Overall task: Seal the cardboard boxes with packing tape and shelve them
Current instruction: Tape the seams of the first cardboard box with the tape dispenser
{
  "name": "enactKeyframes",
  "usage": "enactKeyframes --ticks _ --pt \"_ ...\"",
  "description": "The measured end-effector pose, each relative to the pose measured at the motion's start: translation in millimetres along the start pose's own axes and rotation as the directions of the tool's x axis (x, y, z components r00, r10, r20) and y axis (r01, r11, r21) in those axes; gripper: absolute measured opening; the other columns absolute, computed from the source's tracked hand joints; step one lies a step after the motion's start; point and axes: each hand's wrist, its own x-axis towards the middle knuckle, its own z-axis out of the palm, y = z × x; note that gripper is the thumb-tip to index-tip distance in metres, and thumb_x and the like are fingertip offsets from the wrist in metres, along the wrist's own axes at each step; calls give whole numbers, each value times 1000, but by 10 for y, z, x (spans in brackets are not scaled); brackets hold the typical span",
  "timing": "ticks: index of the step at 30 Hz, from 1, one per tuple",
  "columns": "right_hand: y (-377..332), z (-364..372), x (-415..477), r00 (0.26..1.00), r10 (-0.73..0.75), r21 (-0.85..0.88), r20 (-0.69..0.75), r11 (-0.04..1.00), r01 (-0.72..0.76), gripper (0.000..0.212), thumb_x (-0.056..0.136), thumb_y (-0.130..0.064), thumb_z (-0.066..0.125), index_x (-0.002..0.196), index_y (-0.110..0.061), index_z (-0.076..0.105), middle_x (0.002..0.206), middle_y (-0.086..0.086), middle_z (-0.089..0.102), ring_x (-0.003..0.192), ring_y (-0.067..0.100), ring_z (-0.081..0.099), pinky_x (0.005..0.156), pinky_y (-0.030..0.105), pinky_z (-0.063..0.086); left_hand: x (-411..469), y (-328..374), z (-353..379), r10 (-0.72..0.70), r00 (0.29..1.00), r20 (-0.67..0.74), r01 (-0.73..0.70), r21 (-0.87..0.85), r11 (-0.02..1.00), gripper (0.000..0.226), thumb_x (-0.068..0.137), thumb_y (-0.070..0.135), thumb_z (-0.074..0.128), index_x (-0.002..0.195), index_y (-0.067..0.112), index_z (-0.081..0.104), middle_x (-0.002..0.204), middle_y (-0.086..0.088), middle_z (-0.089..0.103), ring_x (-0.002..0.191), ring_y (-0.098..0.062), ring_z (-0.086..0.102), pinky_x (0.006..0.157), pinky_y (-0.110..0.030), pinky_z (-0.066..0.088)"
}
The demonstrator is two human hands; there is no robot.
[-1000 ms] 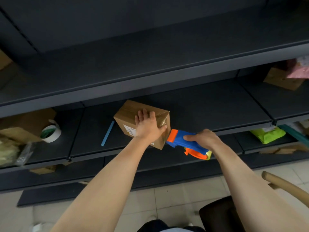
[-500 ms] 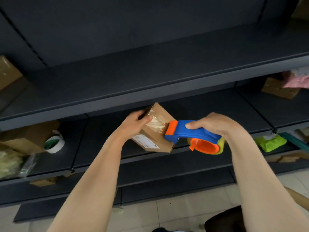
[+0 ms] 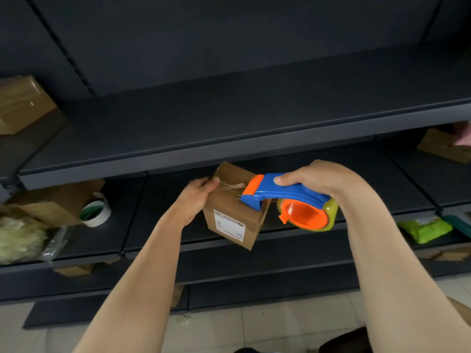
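Note:
A small cardboard box (image 3: 230, 215) with a white label on its near face is held up in front of the dark shelves, tilted. My left hand (image 3: 195, 197) grips its left side, thumb on the top edge. My right hand (image 3: 316, 179) grips the blue handle of a blue and orange tape dispenser (image 3: 288, 202). The dispenser's orange front end lies on the box's top right, and a strip of clear tape stretches across the top towards my left thumb.
Dark metal shelves (image 3: 229, 143) fill the view. On the left lie a cardboard box (image 3: 53, 200), a white tape roll (image 3: 95, 212) and a bag of pale filler (image 3: 20, 238). Another box (image 3: 23, 103) sits upper left. A green packet (image 3: 424, 229) and a box (image 3: 443, 146) lie right.
The box has come up off the middle shelf and tilted. My left hand shifted from the top to the left side. The dispenser rose and now lies on the box's top.

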Motion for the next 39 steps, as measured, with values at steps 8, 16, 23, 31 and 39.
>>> enactKeyframes --ticks 8,16,23,31,39 --pt "-316 180 102 999 -36 5 8 999 36 41 67 -56 76 73 -18 63 65 1 65 57 15 60 49 27 35 29 -25 112 581 810 -75 -345 741 576 37 100 20 40 135 15 48 141 -3 48 136 -14 35 118 -39 2" --pt "126 29 99 999 30 140 15 990 -32 53 61 -54 80 87 -9 72 77 9 73 68 23 68 62 29 46 279 83 63 280 953 119 -240 859 453 45 104 29 19 149 28 18 157 14 9 143 -4 -1 112 -32 -11" --pt "993 -180 -60 970 180 221 165 952 -214 72 30 -53 81 78 -1 75 79 20 73 62 26 65 70 37 48 271 68 64 323 939 117 -274 820 502 45 104 33 16 147 27 26 155 14 15 143 -2 2 109 -29 -16" --pt "716 471 220 975 188 146 118 968 -204 43 66 -49 80 73 -8 67 55 2 67 53 18 61 54 27 43 97 182 198 439 898 -8 -196 887 418 40 102 31 31 139 22 44 149 1 37 136 -19 34 114 -37 19" --pt "585 515 221 985 155 88 70 983 -161 47 68 -55 77 81 -12 60 65 2 67 57 16 62 49 27 39 -181 199 644 405 914 -35 -136 913 385 77 81 71 44 128 10 49 134 -10 50 127 -29 44 108 -46 31"
